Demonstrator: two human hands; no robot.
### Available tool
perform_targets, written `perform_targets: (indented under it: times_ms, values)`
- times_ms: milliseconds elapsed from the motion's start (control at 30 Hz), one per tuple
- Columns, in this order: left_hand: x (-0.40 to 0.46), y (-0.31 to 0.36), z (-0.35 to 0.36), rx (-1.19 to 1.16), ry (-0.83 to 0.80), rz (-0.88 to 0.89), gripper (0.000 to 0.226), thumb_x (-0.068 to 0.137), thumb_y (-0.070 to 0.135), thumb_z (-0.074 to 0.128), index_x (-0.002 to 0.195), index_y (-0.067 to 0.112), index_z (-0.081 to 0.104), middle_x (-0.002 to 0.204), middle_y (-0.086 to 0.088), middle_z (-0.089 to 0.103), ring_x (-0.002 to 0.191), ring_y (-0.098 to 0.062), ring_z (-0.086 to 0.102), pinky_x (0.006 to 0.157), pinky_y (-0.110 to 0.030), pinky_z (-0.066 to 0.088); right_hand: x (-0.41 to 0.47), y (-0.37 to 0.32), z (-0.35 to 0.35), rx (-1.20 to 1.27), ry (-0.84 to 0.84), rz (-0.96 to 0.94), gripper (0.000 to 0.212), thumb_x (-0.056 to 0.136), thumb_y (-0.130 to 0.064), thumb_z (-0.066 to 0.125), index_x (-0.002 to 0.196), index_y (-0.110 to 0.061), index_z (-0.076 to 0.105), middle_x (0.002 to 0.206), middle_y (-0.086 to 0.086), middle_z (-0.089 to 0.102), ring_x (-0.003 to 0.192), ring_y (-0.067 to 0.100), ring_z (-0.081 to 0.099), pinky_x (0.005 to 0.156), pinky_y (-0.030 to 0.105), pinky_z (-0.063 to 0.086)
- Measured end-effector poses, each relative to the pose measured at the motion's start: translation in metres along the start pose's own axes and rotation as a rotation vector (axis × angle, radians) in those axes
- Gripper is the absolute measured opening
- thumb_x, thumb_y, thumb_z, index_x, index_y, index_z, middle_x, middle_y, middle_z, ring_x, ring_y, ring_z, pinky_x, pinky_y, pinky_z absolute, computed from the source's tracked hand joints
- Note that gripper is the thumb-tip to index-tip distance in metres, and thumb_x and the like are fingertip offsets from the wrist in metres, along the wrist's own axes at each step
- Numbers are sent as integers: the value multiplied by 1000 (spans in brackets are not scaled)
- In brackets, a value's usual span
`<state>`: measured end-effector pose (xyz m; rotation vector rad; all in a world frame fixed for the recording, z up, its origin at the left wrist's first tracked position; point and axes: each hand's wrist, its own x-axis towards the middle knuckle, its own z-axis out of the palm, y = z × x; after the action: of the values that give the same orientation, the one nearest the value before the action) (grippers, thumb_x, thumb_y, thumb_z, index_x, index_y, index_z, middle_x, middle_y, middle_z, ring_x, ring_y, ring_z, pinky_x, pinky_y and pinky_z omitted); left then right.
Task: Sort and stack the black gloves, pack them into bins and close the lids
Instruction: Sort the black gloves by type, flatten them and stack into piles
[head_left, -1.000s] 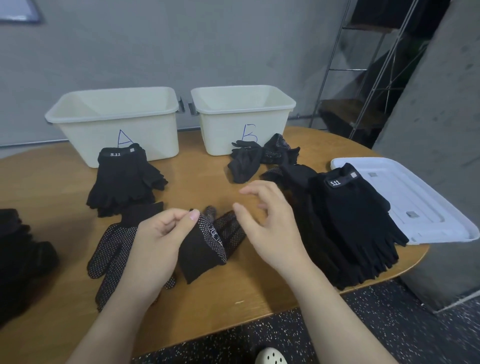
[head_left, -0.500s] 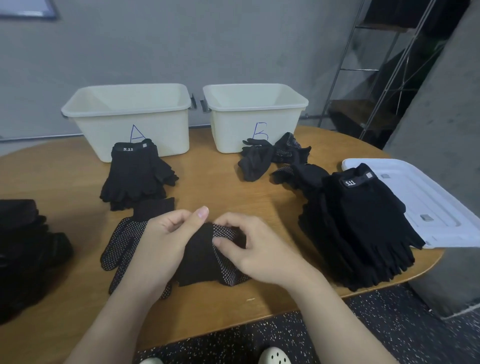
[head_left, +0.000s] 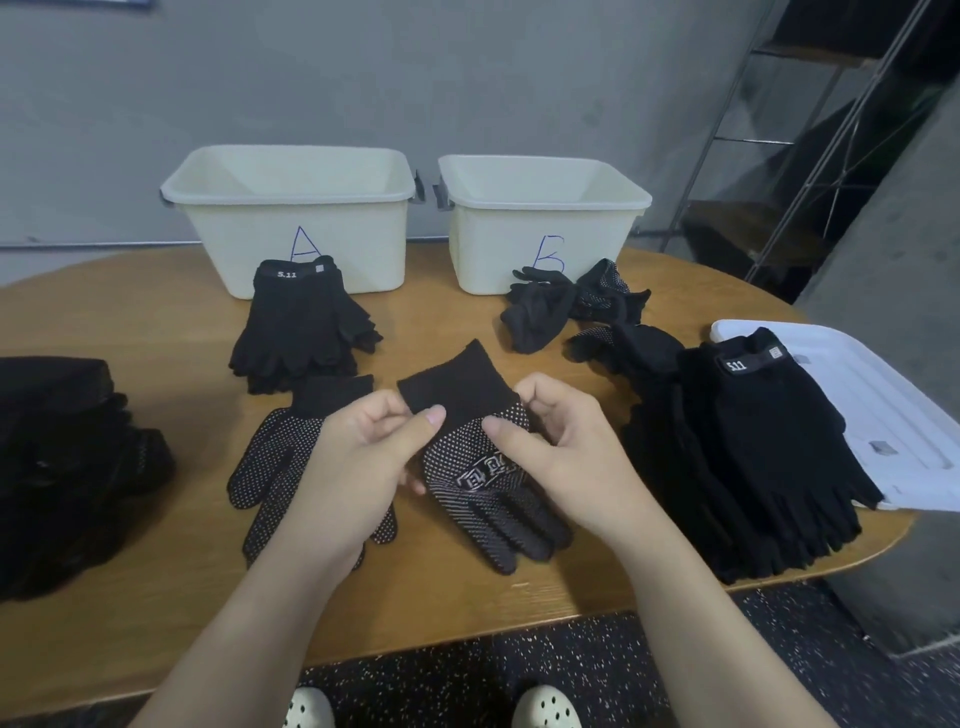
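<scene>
A dotted glove (head_left: 478, 457) is held over the table (head_left: 130, 322), cuff away from the person and fingers hanging toward the near edge. It is pinched at the cuff seam between thumb and curled fingers of the left hand (head_left: 358, 467), and gripped on the other side by the curled fingers and thumb of the right hand (head_left: 566, 457). Raised lettering is seen across its dotted face, but it cannot be read. A second dotted glove (head_left: 275, 462) is laid flat just to the left, partly hidden under the left hand.

Bin A (head_left: 296, 218), marked with a blue "A", and bin B (head_left: 540, 218), marked with a blue "B", are set side by side at the far edge, both open. A stack (head_left: 301, 327) labelled "5.11" is placed before bin A. Loose gloves (head_left: 566, 306) are heaped before bin B. A pile (head_left: 753, 457) tagged "5.11" is spread at the right, overlapping a white lid (head_left: 893, 405). More dark gloves (head_left: 62, 467) are piled at the left.
</scene>
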<state>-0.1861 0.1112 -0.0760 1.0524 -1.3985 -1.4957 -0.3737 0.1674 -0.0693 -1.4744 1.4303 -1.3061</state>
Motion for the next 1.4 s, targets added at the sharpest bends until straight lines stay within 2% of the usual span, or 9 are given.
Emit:
perform_targets:
  times_ms: [267,367,567,667,833,967,1133,1233,1400]
  values:
    - [-6,8,3,19,22,93,19,99,27,66,95,9,67,91,-20,75,92,-42,72,91,-60,57,-6,-10,0,182,-101,42,29,92,-21,74,107,2,64,112,32,66,104,37,69,94,57,52]
    - [-8,8,4,59,66,117,13,99,27,67,92,16,69,81,-7,76,82,-27,75,85,-51,60,-5,-9,5,170,-88,47,26,100,-17,64,119,1,66,117,31,66,111,47,63,98,58,50]
    - [-9,6,9,349,337,354,23,90,32,73,110,29,62,93,12,65,82,-5,62,74,-15,50,1,-10,13,207,54,29,27,98,-21,64,107,5,66,103,29,67,91,28,66,83,46,53]
    - [-11,8,7,372,283,401,10,94,27,69,105,28,69,93,15,70,88,-3,65,78,-17,52,5,-9,15,180,73,21,25,100,-22,64,99,3,67,98,26,70,89,28,66,84,52,54]
    - [-16,7,10,317,112,336,26,95,47,60,110,32,73,94,21,74,93,-1,70,85,-27,57,7,-14,20,179,31,27,31,100,-38,52,84,-23,74,77,-2,71,71,13,65,64,29,52]
    - [-15,5,9,279,92,308,46,92,64,61,114,25,71,101,13,74,100,-1,69,88,-22,54,11,-16,27,276,4,80,46,107,-35,39,105,-3,71,89,7,76,65,22,70,40,27,49]
    - [-12,5,4,303,143,270,15,97,33,67,83,27,64,67,18,59,62,-2,54,64,-23,45,13,-15,33,271,-5,65,28,108,-18,48,108,0,69,88,9,76,70,25,75,44,26,52]
    - [-12,6,-7,246,127,232,20,103,27,58,94,13,70,85,-5,72,83,-28,69,81,-54,58,17,-10,38,113,155,24,13,102,-17,61,101,-11,72,82,7,73,66,20,66,53,28,49]
    - [-17,14,-26,102,137,140,22,106,16,55,106,19,77,100,2,79,96,-20,75,86,-46,60,22,-10,43,95,-15,218,24,95,-41,67,111,-23,70,101,-4,75,87,3,69,76,19,49]
